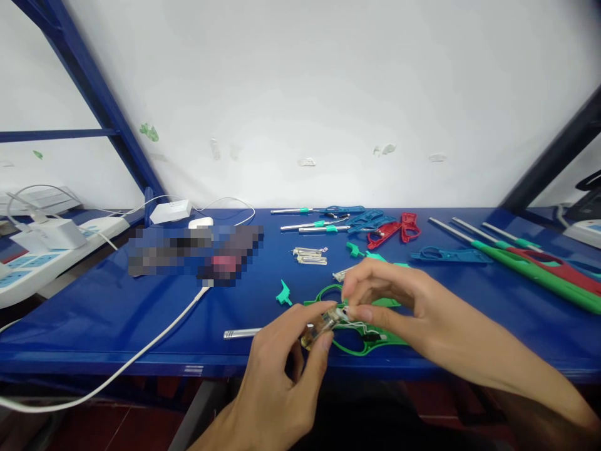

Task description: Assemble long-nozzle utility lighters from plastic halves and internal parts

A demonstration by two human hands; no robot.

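Holding the clear cartridge (323, 322) near the green casing (392, 338), our left fingers (320, 360) should brace it while our right fingers (375, 316) pinch its end.

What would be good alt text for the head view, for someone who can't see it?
A person's left hand holds a small translucent part while the right hand pinches at its end, above a green shell on a blue table. Red shells, blue shells and metal tubes lie farther back.
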